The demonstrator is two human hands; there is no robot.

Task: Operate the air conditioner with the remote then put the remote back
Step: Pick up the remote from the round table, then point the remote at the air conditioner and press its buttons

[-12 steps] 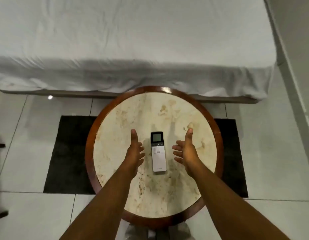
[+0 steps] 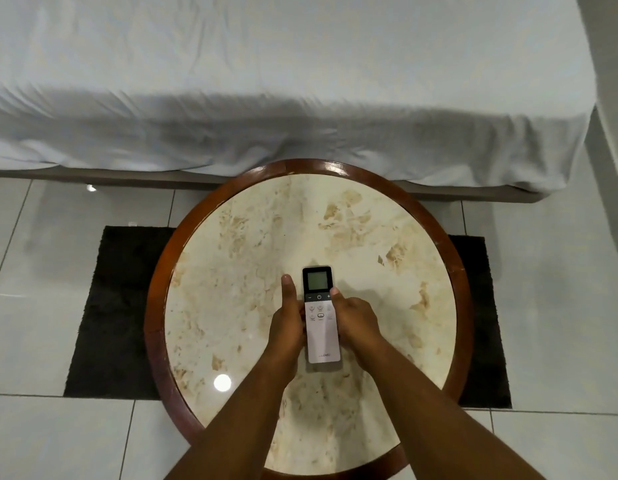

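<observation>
A slim white plastic remote with a dark screen [image 2: 320,315] lies flat on the round marble-topped, wood-rimmed table [image 2: 463,271]; the left hand [image 2: 287,323] and right hand [image 2: 355,320] clasp its long edges (light, rigid, likely slippery).

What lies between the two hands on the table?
The remote, lying flat on the table. The left hand and right hand press its long sides, in the head view.

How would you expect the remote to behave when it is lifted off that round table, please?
The remote looks like a rigid plastic slab, so probably stiff and light. Lying flat, it should not roll. The glossy table may let it slide, though both hands, left and right, flank its sides.
</observation>
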